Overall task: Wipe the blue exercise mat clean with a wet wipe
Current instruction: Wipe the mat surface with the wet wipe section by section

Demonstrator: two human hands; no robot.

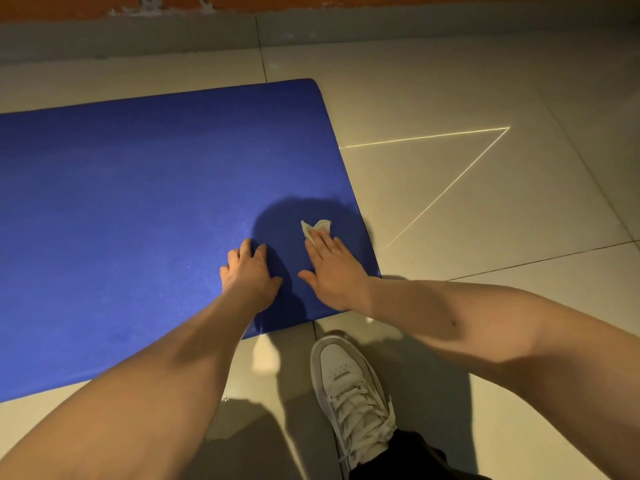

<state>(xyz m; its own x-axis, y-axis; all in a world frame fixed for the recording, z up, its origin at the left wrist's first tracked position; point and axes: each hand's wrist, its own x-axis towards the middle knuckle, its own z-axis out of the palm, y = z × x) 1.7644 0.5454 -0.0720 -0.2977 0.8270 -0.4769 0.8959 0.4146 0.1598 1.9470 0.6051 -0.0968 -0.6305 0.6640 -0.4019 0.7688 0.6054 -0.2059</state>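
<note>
Blue exercise mat [138, 209] lying flat on a tiled floor [485, 91], filling the frame from 9 o'clock to centre. One mat is visible; its left portion runs out of frame at 9 o'clock, so its full length cannot be told. Its rounded far corner sits at 12 o'clock, its right edge runs down toward 3 o'clock, and its near edge slants from 4 o'clock down to 8 o'clock. Bare tile lies open beyond the right edge, where two thin bright lines [446, 178] meet in a point at 2 o'clock. A wall base [311, 29] closes the scene at 12 o'clock.

Two hands rest on the mat near its near right corner. Left hand [250, 271]: palm down, fingers spread, released, grasping nothing. Right hand [331, 268]: flat, fingers pressing one crumpled wet wipe [317, 228] against the mat; the wipe protrudes past the fingertips toward 12 o'clock, just inside the right edge.

One white laced shoe [349, 389] stands on the floor at 6 o'clock, just clear of the mat's near edge.
</note>
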